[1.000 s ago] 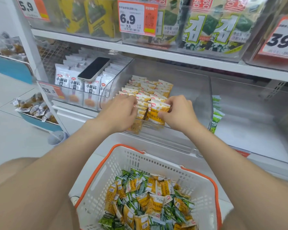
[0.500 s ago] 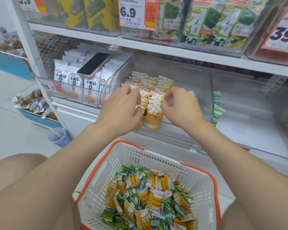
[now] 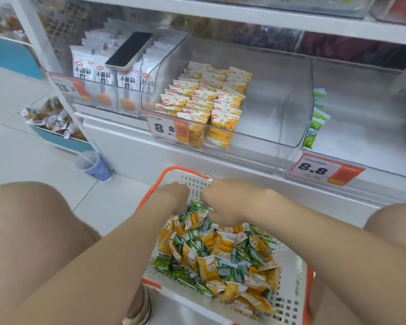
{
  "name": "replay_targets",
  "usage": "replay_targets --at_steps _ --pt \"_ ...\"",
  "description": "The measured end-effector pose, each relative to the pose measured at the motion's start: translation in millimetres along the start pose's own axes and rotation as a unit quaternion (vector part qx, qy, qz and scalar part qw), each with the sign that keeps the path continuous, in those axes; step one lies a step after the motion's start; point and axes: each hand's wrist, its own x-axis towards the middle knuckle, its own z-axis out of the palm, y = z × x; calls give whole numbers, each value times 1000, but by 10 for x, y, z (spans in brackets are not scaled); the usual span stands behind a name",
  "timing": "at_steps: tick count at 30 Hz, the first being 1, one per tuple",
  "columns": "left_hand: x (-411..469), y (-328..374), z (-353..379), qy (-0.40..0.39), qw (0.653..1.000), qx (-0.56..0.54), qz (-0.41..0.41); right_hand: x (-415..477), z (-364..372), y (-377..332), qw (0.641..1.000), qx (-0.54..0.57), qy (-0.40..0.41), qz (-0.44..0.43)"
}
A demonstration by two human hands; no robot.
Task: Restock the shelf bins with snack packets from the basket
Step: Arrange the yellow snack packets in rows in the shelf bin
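One basket (image 3: 198, 184), white mesh with an orange rim, heaped with small packets (image 3: 220, 249) of two kinds, yellow and green — too many to count. The left hand (image 3: 175, 199) and right hand (image 3: 227, 204) reach among the packets at the basket's far end; blur hides the fingers, so whether they grasp anything cannot be told. Beyond the basket, one clear bin (image 3: 267, 132) holds three rows of upright yellow packs (image 3: 209, 95).
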Motion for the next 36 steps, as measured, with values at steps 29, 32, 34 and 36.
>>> replay_targets --at_steps 29,32,34,36 --pt "214 -98 148 29 976 -171 129 -51 -216 192 999 30 -30 9" --pt "-148 37 -393 5 962 -216 165 -155 -284 281 997 71 11 -4" --pt "-421 89 -708 -15 947 -265 179 -198 -311 304 994 100 46 -9" --pt "-664 95 -973 -33 933 -312 178 -244 -342 297 990 115 85 -20"
